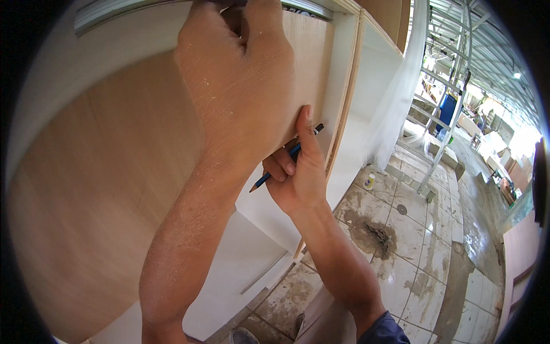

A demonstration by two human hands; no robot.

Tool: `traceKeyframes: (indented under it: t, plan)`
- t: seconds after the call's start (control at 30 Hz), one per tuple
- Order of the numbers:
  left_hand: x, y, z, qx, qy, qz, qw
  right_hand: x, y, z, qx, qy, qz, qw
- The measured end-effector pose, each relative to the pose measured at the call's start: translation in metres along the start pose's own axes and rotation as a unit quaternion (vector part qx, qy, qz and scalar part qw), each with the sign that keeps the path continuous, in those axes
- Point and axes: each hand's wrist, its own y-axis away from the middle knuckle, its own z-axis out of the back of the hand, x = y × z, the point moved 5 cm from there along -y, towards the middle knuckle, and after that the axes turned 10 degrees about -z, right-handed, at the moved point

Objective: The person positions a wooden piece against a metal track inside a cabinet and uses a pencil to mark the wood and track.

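Observation:
My left hand is raised high against the cabinet, its fingers bent over near a metal rail at the top. Those fingertips are mostly hidden, and whatever they grip cannot be made out. Just below and to the right, my right hand holds a dark blue pencil slantwise through its fingers, the sharpened tip down to the left. Its thumb points up against a light wooden panel, which stands inside the white-faced cabinet frame.
A large curved-looking wooden board fills the left. To the right, an aluminium ladder stands beside hanging clear plastic sheeting. Stained floor tiles surround a broken hole, with a small white container near it.

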Motion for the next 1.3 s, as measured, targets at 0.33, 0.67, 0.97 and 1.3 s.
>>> traceKeyframes:
  t: [0.33, 0.67, 0.97, 1.3]
  plan:
    - [0.005, -0.002, 0.002, 0.014, 0.026, -0.008, 1.0, 0.0, -0.001, 0.0, 0.008, -0.009, -0.003, 1.0]
    - [0.006, -0.001, 0.001, 0.02, 0.034, -0.001, 0.999, 0.001, -0.001, 0.0, 0.007, -0.008, 0.001, 1.0]
    - [0.007, -0.001, 0.005, 0.017, 0.008, -0.04, 0.999, -0.001, -0.002, 0.001, 0.013, -0.007, 0.003, 1.0]
    - [0.008, -0.003, 0.008, 0.017, -0.015, -0.03, 0.999, -0.002, -0.002, -0.001, -0.004, -0.001, 0.007, 1.0]
